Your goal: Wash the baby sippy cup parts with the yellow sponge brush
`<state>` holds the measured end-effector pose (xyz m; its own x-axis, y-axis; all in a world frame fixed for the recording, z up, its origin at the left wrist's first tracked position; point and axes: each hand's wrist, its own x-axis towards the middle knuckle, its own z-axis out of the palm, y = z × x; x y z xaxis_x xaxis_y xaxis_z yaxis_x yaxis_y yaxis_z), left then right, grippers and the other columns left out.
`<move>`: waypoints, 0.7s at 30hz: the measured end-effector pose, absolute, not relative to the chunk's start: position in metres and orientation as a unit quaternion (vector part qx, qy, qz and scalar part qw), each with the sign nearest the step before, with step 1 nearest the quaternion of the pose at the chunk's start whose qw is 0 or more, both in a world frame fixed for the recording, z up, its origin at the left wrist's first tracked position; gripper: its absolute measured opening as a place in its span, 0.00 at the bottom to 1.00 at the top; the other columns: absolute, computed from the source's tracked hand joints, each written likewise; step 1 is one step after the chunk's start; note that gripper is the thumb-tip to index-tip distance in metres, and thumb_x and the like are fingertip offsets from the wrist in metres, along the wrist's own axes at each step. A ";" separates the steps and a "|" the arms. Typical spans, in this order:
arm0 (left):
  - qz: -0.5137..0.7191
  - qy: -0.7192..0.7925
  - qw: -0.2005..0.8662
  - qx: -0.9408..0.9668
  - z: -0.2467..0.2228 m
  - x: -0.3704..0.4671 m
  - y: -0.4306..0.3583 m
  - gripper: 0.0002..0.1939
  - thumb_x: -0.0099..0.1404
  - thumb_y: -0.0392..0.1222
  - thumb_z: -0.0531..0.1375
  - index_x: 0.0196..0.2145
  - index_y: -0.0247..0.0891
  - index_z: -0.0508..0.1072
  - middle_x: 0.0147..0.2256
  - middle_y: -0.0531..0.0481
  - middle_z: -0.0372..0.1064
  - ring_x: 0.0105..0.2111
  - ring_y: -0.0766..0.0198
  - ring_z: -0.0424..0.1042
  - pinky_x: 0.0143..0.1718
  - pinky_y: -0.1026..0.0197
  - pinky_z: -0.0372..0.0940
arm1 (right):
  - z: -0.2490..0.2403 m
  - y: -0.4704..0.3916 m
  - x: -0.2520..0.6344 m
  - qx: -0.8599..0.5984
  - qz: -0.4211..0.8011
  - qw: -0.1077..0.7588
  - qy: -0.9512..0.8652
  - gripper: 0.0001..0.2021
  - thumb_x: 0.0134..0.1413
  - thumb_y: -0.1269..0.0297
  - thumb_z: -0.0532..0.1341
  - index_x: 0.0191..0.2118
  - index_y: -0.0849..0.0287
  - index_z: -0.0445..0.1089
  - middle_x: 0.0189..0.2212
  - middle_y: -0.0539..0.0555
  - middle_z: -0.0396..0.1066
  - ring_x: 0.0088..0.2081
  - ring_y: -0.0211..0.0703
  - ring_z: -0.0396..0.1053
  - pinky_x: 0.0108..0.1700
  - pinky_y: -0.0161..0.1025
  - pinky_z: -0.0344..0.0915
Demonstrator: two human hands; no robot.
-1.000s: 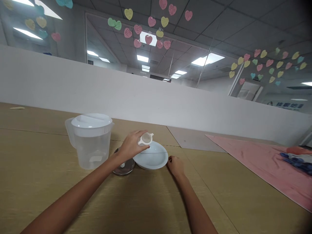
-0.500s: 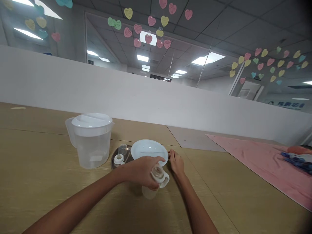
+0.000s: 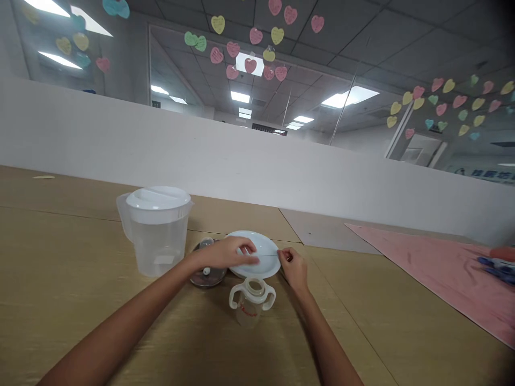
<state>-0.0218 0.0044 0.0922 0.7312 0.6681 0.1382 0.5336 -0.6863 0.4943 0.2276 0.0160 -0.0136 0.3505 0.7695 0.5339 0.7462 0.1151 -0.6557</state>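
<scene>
A baby bottle [image 3: 248,310] with two white handles stands upright on the table, its neck uncovered. Behind it sits a white bowl [image 3: 263,268]. My left hand [image 3: 231,253] hovers over the bowl's left side, thumb and fingers apart, holding nothing. At the bowl's right rim, my right hand [image 3: 294,269] pinches the end of a thin rod [image 3: 266,255], which points left across the bowl toward my left fingers. Partly under my left wrist lies a round metal tray [image 3: 207,280] with a small white piece [image 3: 206,271] and a clear dome cap [image 3: 206,242] on it.
A clear lidded pitcher [image 3: 160,241] stands left of the tray. On the right, a pink cloth [image 3: 434,268] covers part of the table, with colourful fabric [image 3: 499,268] on it. A low white wall [image 3: 241,166] runs along the back.
My left hand has let go of the baby bottle and moved up and left over the bowl. The bottle now stands upright. My right hand still pinches the thin rod.
</scene>
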 end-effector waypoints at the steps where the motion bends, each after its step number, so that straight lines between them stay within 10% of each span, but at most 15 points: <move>1: 0.162 0.393 0.145 0.894 0.091 -0.026 0.014 0.18 0.65 0.49 0.47 0.43 0.38 0.70 0.42 0.48 0.71 0.41 0.63 0.70 0.40 0.66 0.63 | -0.014 0.017 0.228 -0.658 0.019 0.493 -0.569 0.17 0.47 0.50 0.54 0.26 0.60 0.69 0.21 0.52 0.69 0.24 0.41 0.64 0.28 0.35 0.56; 11: 0.049 0.571 -0.030 0.819 0.024 -0.032 0.070 0.12 0.58 0.30 0.52 0.33 0.28 0.76 0.36 0.31 0.73 0.38 0.47 0.73 0.37 0.50 0.66 | -0.010 0.019 0.223 -0.570 0.117 0.589 -0.561 0.17 0.35 0.50 0.65 0.24 0.63 0.71 0.19 0.51 0.67 0.20 0.34 0.57 0.23 0.33 0.56; 21: 0.052 0.561 -0.056 0.824 0.017 -0.030 0.074 0.14 0.60 0.28 0.50 0.34 0.28 0.76 0.36 0.31 0.73 0.39 0.48 0.73 0.39 0.51 0.67 | -0.004 0.008 0.212 -0.604 0.038 0.443 -0.661 0.12 0.43 0.54 0.61 0.28 0.54 0.77 0.24 0.53 0.72 0.26 0.40 0.63 0.31 0.36 0.58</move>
